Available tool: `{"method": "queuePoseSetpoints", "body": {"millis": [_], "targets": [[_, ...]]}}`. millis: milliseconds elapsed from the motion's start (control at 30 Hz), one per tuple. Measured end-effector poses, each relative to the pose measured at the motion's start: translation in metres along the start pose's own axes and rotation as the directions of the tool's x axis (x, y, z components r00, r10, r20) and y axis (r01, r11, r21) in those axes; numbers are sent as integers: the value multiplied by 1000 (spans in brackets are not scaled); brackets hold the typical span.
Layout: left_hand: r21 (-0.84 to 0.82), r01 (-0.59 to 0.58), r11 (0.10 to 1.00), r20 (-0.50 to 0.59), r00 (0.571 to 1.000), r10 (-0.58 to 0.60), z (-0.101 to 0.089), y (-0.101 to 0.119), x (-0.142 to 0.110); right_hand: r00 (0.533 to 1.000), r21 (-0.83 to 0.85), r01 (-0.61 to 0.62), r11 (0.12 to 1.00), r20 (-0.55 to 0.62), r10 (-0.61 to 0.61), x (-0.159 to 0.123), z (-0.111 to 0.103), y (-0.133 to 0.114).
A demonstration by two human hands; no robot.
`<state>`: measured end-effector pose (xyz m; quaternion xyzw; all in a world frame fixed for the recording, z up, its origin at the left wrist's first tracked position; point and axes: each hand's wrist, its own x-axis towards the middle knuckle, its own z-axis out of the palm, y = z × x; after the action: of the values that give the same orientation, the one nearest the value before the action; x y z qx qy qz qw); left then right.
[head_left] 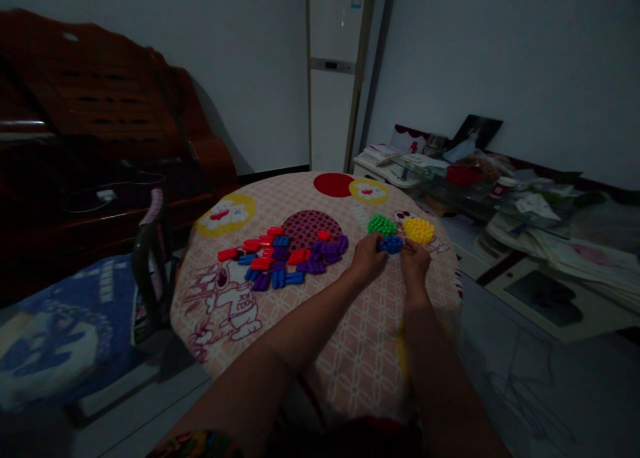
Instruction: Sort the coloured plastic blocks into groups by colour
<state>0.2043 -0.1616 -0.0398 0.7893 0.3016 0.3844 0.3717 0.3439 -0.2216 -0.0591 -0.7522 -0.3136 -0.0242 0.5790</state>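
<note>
A small bunch of blue plastic building blocks [392, 245] sits low over the tablecloth between my two hands. My left hand [369, 257] pinches its left side, with the fingers closed. On the right side of the bunch, my right hand [415, 258] has its fingertips closed against it. Just behind are a cluster of green knobbly pieces [382, 225] and, beyond my right hand, a cluster of yellow ones [419, 231]. To the left of my hands lies a loose spread of red blocks [262, 263], purple blocks [315, 263] and blue blocks [294, 278].
A patterned cloth covers the round table [345, 351]. At the left stand a chair [150, 265] and a wooden bench [110, 98]. A low cabinet [520, 291] heaped with papers and bags runs along the right. A tall white unit [331, 118] stands behind.
</note>
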Motion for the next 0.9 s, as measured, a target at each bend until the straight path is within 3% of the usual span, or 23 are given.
{"method": "queuePoseSetpoints", "body": {"millis": [300,500,600,733,900], "targets": [[92,-47,995,4,999,47,10,1,-8,1000,-8,1,1000,0,-1,0,-1,-4],[93,9,996,33,999,-12,12,-8,-2,991,15,-104,994,-85,105,1,-1,6],[84,9,996,33,999,-12,12,-9,-1,982,79,-182,980,-33,185,-3,1,8],[104,31,994,29,999,-34,13,-7,-1,978,117,-202,972,72,195,-7,4,5],[79,35,996,27,999,-37,14,-7,0,980,112,-199,974,54,194,-7,5,5]]}}
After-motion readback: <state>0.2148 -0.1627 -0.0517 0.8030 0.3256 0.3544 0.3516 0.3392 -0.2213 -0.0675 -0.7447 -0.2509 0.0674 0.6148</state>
